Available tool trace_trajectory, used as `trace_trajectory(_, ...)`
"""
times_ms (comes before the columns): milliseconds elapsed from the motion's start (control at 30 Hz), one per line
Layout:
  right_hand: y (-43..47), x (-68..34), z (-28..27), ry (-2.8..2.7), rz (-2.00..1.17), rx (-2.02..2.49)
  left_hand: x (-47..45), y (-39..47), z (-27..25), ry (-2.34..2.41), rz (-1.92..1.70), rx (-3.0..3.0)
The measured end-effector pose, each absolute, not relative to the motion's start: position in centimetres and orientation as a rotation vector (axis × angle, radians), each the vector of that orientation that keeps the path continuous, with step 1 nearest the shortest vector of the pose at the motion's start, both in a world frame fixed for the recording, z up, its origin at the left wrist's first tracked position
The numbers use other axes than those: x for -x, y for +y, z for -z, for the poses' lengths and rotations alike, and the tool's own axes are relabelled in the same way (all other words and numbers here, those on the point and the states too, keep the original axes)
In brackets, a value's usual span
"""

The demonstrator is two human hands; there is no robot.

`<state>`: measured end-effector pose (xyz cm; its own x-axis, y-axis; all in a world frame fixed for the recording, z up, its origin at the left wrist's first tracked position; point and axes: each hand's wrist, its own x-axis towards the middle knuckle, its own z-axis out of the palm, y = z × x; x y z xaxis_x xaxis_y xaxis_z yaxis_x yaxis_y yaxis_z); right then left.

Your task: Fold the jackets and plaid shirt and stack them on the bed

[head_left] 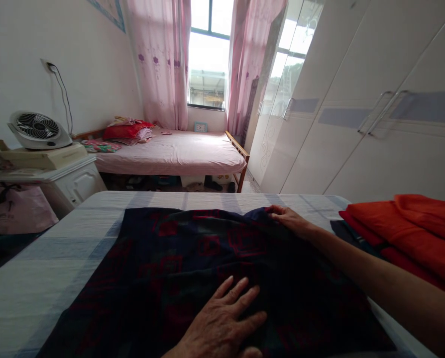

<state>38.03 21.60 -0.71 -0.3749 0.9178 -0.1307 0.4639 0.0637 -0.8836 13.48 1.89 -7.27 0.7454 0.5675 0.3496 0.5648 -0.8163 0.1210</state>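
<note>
A dark navy cloth (207, 243) with red square patterns lies spread over the bed in front of me; some wrinkles run across it. My left hand (226, 318) rests palm down on its near middle, fingers spread. At the cloth's far right edge, my right hand (289, 220) has its fingers closed on the border, where the fabric is slightly bunched. Whether the cloth is a garment I cannot tell.
Folded orange and red fabrics (424, 228) are stacked at the right of the striped bedsheet (76, 238). Left stands a white cabinet (82, 184) bearing a fan (38, 127). Beyond is a pink-covered bed (177, 154); a white wardrobe (357, 154) lines the right side.
</note>
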Motion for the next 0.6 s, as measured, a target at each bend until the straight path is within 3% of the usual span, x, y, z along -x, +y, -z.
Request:
trace_trajectory(167,21.7,-37.6,-0.7,-1.99,-0.476,1.448,-13.6,1.8,7.7,0.958,-0.555,-2.894)
trace_trajectory(233,21.9,-37.1,-1.3,-1.96,-0.321,1.485,-13.6,1.8,7.9,0.972,-0.547,-2.868)
trace_trajectory(433,21.9,-36.9,-0.8,-1.749,-1.175,1.4,-13.6,1.8,8.0,0.964,-0.505,-2.8)
trace_trajectory(600,21.6,-38.9,0.7,-1.951,-1.683,1.424,-13.7,1.6,7.9,0.967,-0.527,-2.772)
